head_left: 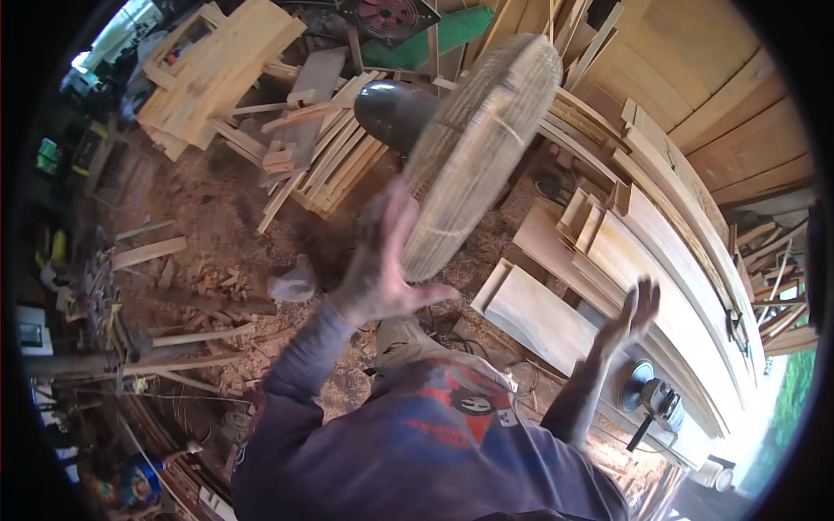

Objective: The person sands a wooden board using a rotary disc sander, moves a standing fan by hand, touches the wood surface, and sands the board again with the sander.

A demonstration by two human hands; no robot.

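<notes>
A long, rounded, wood-coloured piece [482, 156] with striped grain slants across the upper middle; motion blurs it and I cannot tell exactly what it is. At its lower left edge is my left hand [387, 265], fingers up and thumb stretched out. Whether the palm touches the piece I cannot tell. Further right, my right hand [627, 326] is raised with straight fingers and holds nothing, in front of pale boards [647, 252]. Below that hand lies a power tool with a round disc [658, 398]. A dark, shiny rounded object [398, 113] shows behind the striped piece.
Stacked wooden strips [339, 165] and wide planks [217, 74] lie at the upper left. A fan [387, 16] is at the top. Wood scraps and shavings [230, 295] cover the floor, with a clear plastic bag [294, 280]. Long boards curve along the right.
</notes>
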